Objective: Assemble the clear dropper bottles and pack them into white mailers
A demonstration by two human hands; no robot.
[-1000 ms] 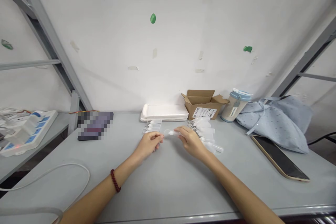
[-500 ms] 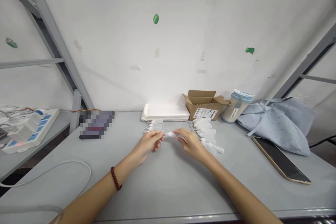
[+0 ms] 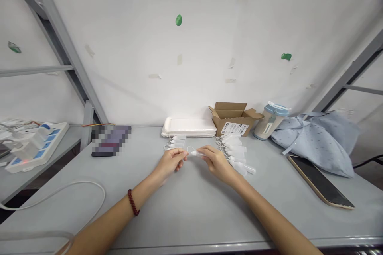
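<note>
Over the grey desk, my right hand [image 3: 218,162] is closed around a small white plastic tube [image 3: 194,153] with a pointed tip and a thin white string loop. The tube's far end is covered by my fingers. Thumb and forefinger of my left hand [image 3: 173,160] are pinched at the tip side of this tube, on what seems to be its string. Beyond my left hand lie several similar tubes [image 3: 178,142] in a row. Beside my right hand is a looser pile of more translucent white tubes [image 3: 236,150] with strings.
Against the wall are a stack of white trays [image 3: 190,128] and an open cardboard box [image 3: 235,119]. Further right stand a blue-lidded cup [image 3: 269,121], a light blue cloth bag [image 3: 317,141] and a phone [image 3: 320,181]. A white cable [image 3: 89,183] curves across the desk's left side.
Both hands hold almost the same pose around the tube. The whole view has shifted very slightly.
</note>
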